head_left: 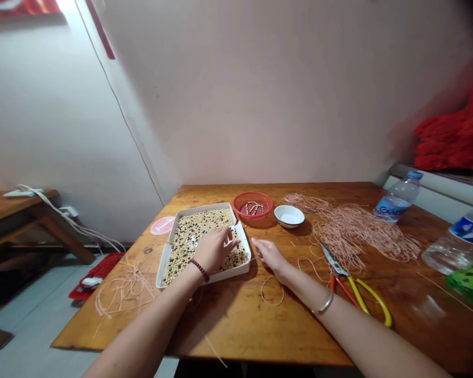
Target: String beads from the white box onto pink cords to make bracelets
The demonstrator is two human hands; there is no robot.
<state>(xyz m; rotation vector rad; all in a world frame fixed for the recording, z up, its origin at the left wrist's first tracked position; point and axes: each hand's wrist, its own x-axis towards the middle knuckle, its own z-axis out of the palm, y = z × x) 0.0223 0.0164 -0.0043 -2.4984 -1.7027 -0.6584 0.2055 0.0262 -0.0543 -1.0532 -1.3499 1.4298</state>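
Note:
My left hand [216, 245] is over the right part of a white cardboard box [167, 265] filled with small beads [205, 218], mostly tan with dark, green and white ones mixed in. Its fingers are curled close to the thumb, and whatever they pinch is too small to make out. Just right of the box, my right hand [271, 255] is closed on a thin pinkish cord [271, 303]. One stretch of the cord runs toward the box and a loop lies on the table below the hand.
Behind are a red basket [236, 210] with strung beads and a white bowl [289, 215]. Tangled cords [362, 231], yellow-and-red-handled cutters [355, 294] and a water bottle [398, 199] lie or stand right. More cord [126, 286] and a pink disc [162, 226] lie left.

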